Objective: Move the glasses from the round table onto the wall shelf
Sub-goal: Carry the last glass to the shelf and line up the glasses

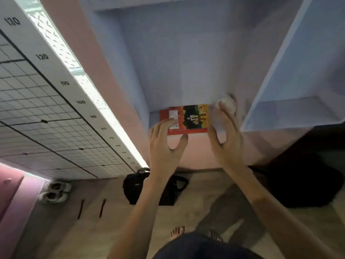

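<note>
Two hands raised to the wall shelf (291, 116), left (164, 144) spread on red box (186, 119), right (226, 135) spread open.

Both forearms are bare to the frame edge; no sleeves, watch or rings are visible. Left hand (164, 144) and right hand (226, 135) are ungloved. Feet (178, 233) at 6 o'clock are bare. A dark garment (201, 247) covers the lower body.
</note>
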